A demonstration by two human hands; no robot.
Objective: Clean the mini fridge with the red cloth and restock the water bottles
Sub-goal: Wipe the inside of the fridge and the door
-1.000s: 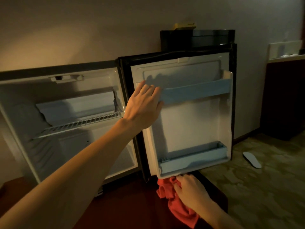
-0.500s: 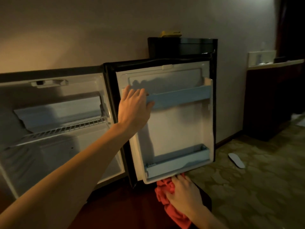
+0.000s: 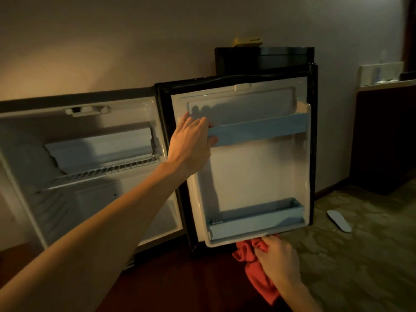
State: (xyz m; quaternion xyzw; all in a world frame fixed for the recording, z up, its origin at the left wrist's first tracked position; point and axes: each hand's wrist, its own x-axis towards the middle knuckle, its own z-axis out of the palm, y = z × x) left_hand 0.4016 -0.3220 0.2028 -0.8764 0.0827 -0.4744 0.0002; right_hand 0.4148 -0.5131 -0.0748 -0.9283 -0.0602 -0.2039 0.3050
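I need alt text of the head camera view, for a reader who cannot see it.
A person's left hand grips the upper rail of an open mini fridge door, while the right hand holds a red cloth under the door's bottom edge. No bottles are visible in the fridge.

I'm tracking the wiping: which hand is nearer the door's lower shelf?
Right. The right hand grips the red cloth just below the lower shelf; the left hand holds the upper shelf.

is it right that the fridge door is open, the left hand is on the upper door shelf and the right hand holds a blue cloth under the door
Not quite: the cloth is red, not blue, as the head view shows. The rest stands: the fridge door is open, the left hand is on the upper door shelf, and the right hand holds the cloth under the door.
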